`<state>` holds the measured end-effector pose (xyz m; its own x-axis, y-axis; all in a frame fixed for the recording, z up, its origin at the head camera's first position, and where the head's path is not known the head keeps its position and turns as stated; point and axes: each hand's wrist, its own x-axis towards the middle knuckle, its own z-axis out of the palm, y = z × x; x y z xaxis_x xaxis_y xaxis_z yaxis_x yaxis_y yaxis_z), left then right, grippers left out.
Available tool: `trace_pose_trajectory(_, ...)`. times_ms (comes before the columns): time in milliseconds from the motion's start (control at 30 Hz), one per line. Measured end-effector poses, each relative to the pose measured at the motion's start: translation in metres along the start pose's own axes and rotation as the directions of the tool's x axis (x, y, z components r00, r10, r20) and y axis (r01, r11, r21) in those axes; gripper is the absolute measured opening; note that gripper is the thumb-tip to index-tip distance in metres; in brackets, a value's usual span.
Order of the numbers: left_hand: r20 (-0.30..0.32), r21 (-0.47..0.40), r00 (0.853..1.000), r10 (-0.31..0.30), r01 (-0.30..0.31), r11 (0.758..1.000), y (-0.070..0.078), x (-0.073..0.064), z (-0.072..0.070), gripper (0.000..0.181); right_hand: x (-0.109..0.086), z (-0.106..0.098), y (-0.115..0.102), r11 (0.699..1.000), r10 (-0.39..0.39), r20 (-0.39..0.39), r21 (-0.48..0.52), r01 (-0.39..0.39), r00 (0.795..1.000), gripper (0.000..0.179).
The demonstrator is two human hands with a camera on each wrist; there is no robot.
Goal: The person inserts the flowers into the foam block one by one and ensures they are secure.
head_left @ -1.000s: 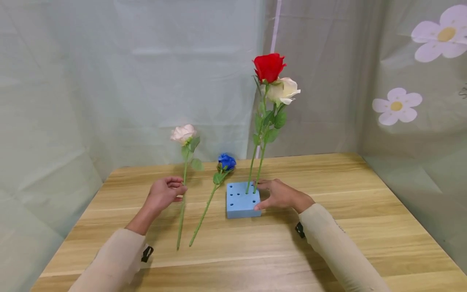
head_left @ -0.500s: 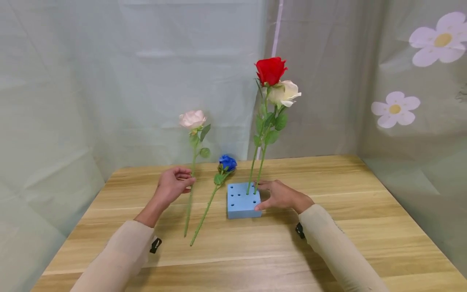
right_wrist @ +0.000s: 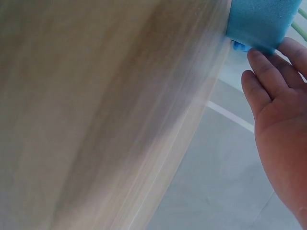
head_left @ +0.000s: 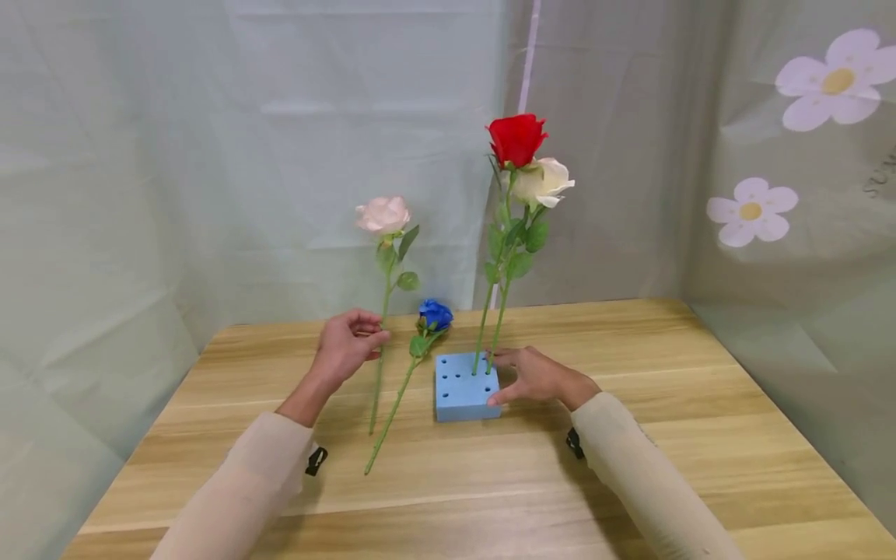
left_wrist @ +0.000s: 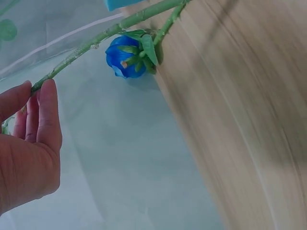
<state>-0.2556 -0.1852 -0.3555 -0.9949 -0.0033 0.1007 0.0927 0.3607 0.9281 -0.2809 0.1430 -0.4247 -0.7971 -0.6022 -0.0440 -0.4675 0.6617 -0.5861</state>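
My left hand [head_left: 348, 347] pinches the stem of a pale pink rose [head_left: 383, 215] between thumb and fingers, the bloom up and the stem's lower end overlapping the table. In the left wrist view the pinched stem [left_wrist: 79, 51] crosses in front of the blue rose [left_wrist: 125, 57]. My right hand [head_left: 535, 376] grips the right side of a light blue foam block [head_left: 465, 410], thumb at the near corner and fingers toward the far side. Holes dot the block's top. A red rose [head_left: 516, 140] and a cream-white rose [head_left: 549, 182] stand in it, leaning slightly right.
The blue rose lies on the wooden table [head_left: 532, 498] between my left hand and the block, its stem pointing toward me. Pale cloth hangs behind the table and at both sides, with printed white flowers [head_left: 752, 211] at the right.
My left hand has carried the pink rose up and to the right, away from me and nearer the blue rose. The right hand stays on the foam block.
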Motion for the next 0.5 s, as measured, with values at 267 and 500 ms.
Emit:
trace_pose_trajectory(267,-0.012,-0.017,0.999,0.043,-0.043,0.999,0.007,0.002,0.008,0.023,-0.001,0.002,0.002,1.000,-0.003,0.010,0.002,0.003,1.000,0.086)
trace_pose_trajectory(500,-0.022,-0.059,0.998,0.066,-0.067,0.996,0.014,0.003,0.014,0.018,-0.001,0.001,0.000,1.000,-0.016,0.007,0.002,0.016,1.000,0.085)
